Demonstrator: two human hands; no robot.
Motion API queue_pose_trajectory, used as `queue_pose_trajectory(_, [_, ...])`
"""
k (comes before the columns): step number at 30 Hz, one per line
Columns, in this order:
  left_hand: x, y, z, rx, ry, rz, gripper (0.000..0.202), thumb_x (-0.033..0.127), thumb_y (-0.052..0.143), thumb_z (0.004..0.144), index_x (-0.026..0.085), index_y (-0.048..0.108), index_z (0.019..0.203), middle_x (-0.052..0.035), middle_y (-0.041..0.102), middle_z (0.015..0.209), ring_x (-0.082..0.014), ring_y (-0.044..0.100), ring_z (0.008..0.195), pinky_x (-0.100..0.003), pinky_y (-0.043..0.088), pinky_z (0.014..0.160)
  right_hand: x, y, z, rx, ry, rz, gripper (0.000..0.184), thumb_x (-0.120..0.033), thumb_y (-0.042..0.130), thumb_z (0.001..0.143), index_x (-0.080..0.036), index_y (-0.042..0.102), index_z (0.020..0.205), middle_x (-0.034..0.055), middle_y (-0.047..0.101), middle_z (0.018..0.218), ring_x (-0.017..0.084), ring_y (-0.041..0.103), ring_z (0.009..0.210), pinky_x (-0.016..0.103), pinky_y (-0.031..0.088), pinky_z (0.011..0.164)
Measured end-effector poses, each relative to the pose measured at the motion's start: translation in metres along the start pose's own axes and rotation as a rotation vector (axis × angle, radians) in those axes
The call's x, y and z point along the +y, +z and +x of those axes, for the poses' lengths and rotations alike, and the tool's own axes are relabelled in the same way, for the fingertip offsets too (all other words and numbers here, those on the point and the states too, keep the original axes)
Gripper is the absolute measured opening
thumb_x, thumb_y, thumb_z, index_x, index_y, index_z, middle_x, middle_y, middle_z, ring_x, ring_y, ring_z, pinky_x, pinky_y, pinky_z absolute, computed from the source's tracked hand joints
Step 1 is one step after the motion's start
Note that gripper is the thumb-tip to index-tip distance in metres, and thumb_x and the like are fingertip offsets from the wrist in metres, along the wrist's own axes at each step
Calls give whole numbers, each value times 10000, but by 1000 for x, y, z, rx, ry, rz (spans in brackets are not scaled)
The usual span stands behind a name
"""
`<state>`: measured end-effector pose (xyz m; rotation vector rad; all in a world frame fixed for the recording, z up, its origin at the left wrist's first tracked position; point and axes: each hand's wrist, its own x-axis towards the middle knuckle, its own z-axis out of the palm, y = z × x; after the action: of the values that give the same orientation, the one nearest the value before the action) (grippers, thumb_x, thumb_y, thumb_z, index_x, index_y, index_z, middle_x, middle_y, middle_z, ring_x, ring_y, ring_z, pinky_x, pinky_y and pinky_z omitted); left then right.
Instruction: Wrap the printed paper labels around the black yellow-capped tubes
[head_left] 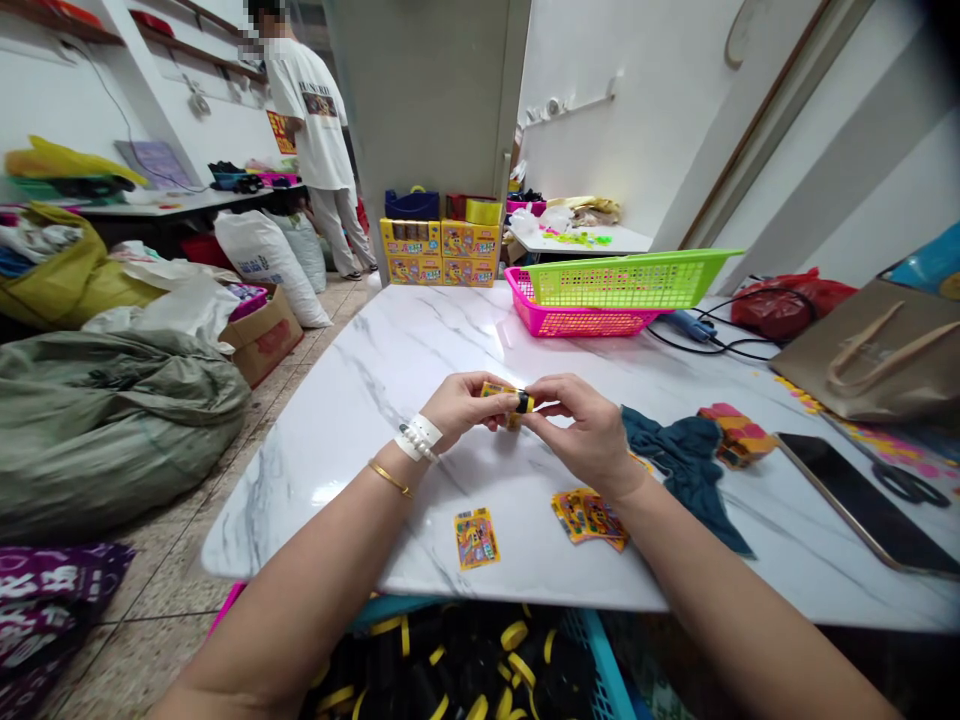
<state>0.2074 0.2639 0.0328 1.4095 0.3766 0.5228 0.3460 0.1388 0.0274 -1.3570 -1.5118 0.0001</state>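
You hold a small black piece (523, 403) with a bright yellow end, between your hands on your own side of the pink basket (585, 320). A yellow-orange printed wrapper (493, 390) lies against it, partly hidden by your fingers. Your left hand (466, 412) grips both, thumb across the front; your right hand (585, 425) is narrowed, its fingertips at the yellow end. Closer to you than the basket, a matching square (477, 538) lies flat to its left, and a fanned pile (590, 517) of orange-yellow prints lies straight before it.
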Motion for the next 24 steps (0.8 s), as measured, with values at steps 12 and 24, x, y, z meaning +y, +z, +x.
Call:
queue_pose_trajectory(12, [3, -4, -1, -24, 8, 36, 443, 486, 808, 700, 94, 712, 882, -60, 680, 709, -89, 581, 540, -204, 438, 514, 1, -2, 0, 57, -6, 19, 191, -221, 741, 792, -232, 690, 975, 49, 695, 955, 192, 684, 832, 368, 619, 785])
queue_pose_trajectory(24, [2, 0, -2, 24, 94, 65, 442, 468, 738, 783, 113, 693, 1042, -25, 658, 722, -78, 544, 555, -217, 417, 535, 10, 6, -1, 153, 148, 265, 278, -271, 821, 706, -211, 731, 961, 50, 708, 1013, 195, 711, 885, 371, 631, 807])
